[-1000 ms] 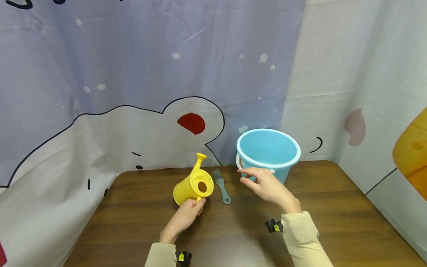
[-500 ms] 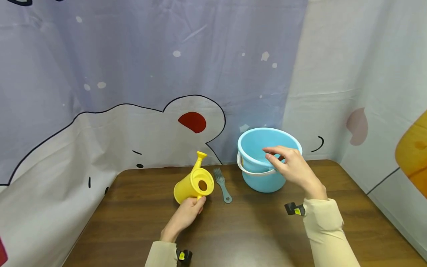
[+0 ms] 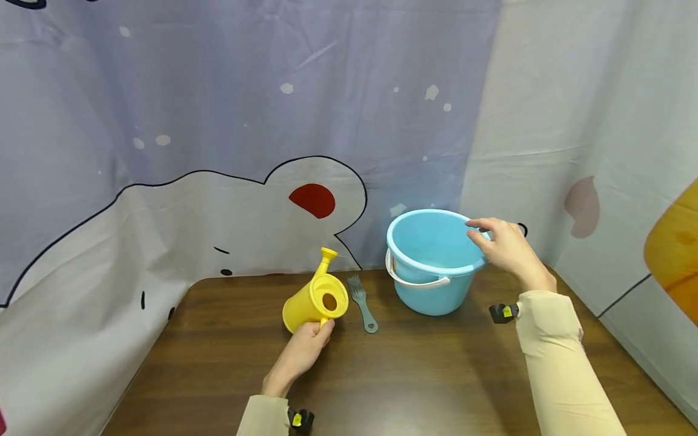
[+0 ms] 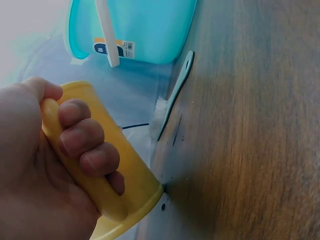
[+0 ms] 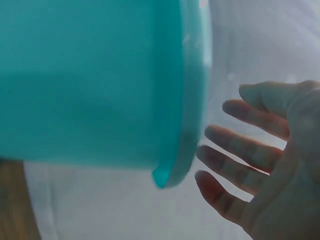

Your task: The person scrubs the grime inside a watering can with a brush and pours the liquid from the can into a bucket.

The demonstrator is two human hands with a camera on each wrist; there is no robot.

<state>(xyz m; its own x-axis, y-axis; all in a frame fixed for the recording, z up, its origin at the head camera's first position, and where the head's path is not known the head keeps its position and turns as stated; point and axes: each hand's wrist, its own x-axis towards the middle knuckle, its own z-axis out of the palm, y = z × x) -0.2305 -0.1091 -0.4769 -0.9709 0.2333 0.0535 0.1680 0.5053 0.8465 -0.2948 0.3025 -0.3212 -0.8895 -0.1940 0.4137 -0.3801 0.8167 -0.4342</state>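
Observation:
My left hand (image 3: 302,351) grips the handle of a yellow watering can (image 3: 305,307), its fingers curled round it in the left wrist view. The can leans, its opening facing me and its spout pointing up and back. A light blue bucket (image 3: 431,297) stands upright at the back right, its white handle (image 3: 420,284) hanging down in front. Over the right side of its rim is my right hand (image 3: 507,251), holding nothing. Spread fingers (image 5: 240,145) show close by the rim in the right wrist view.
A grey-green toy fork (image 3: 364,304) lies on the wooden table (image 3: 360,387) between the can and the bucket. Behind the table's back edge hangs a printed curtain (image 3: 245,109), which also runs along the right side.
My right hand has moved right and up, from in front of the bucket to its right rim, uncovering the hanging handle. The left hand and watering can have stayed in place.

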